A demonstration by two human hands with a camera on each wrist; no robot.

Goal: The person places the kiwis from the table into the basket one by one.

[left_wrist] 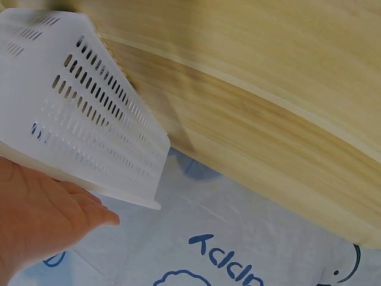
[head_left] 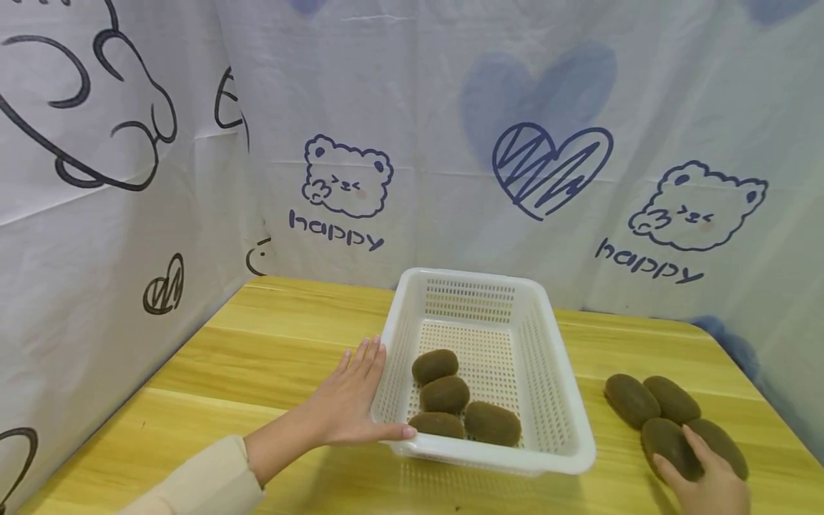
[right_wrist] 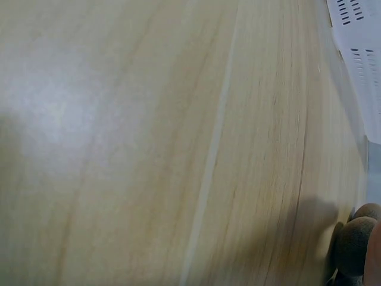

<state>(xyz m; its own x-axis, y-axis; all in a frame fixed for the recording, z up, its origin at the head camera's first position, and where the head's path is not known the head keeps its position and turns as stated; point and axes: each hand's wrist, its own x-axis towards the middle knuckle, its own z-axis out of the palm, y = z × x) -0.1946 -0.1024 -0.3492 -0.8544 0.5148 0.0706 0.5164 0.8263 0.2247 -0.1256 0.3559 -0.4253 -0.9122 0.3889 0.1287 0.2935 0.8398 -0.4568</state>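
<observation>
A white plastic basket point(head_left: 566, 386) with slotted walls stands mid-table. Inside, toward its near left, lie several brown kiwis point(head_left: 444, 395). My left hand point(head_left: 350, 404) rests on the basket's near left corner, fingers straight along the left rim and thumb on the front rim. In the left wrist view that hand point(left_wrist: 47, 208) lies against the basket's rim. At the right, my right hand point(head_left: 708, 483) has thumb and a finger on either side of a kiwi point(head_left: 669, 445), gripping it. Other kiwis point(head_left: 631, 400) lie close beside it; one kiwi point(right_wrist: 352, 247) shows at the right wrist view's edge.
The wood-grain table point(head_left: 277, 350) extends on both sides of the basket. Behind it and to the left hangs a pale cloth point(head_left: 438, 214) printed with bears and hearts, meeting the table's back edge.
</observation>
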